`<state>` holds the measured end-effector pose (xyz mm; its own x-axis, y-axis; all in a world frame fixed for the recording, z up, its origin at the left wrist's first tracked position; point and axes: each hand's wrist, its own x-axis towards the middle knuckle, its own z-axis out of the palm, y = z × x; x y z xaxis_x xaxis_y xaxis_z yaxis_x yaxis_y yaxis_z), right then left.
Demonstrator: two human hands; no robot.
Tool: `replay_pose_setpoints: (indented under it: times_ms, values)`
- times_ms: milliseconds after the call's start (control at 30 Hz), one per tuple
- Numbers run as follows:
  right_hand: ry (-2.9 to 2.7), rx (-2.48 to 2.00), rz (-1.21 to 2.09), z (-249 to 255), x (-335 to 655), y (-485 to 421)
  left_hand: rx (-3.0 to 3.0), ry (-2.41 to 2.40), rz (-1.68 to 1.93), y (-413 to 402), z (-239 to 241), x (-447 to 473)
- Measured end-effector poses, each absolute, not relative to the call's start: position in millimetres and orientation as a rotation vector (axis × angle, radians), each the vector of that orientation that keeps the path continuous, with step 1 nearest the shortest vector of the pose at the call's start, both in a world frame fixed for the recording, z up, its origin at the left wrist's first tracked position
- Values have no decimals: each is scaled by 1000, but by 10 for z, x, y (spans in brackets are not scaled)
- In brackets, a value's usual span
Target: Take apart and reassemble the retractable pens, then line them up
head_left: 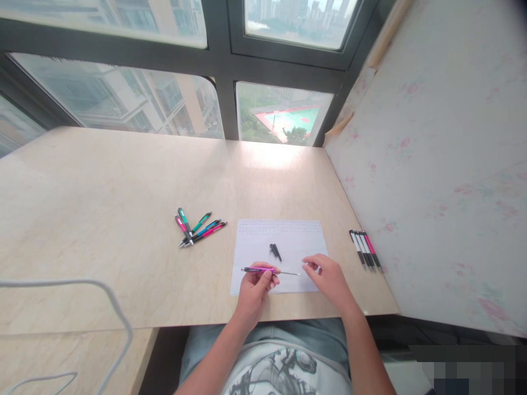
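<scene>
My left hand is closed around a pink and black pen barrel, held level above a sheet of paper. A thin refill sticks out of the barrel's right end. Just right of the refill's tip, my right hand hovers with thumb and fingers curved and a gap between them; nothing shows in it. Two small black pen parts lie on the paper beyond my left hand.
A loose heap of several coloured pens lies left of the paper. Several white and pink pens lie side by side near the flowered wall on the right. A pale cable loops over the desk at left.
</scene>
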<state>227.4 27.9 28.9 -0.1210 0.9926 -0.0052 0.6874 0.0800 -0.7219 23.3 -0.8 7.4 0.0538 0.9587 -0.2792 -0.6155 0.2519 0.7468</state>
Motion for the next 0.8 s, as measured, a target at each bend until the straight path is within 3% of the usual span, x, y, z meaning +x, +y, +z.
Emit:
replay_pose_setpoints:
  times_ms: [267,467,600,800]
  values:
    - [-1764,-1627,783,165,1783,527,503,882,1272,-9,63,218]
    - [-1652,-1575,868,339,1856,440,520,891,1269,-5,66,225]
    - [-1895,-1402,1103,586,1950,260,593,909,1238,-3,76,233]
    - [-2028,-1423,1142,654,2170,126,552,953,1230,4,92,232]
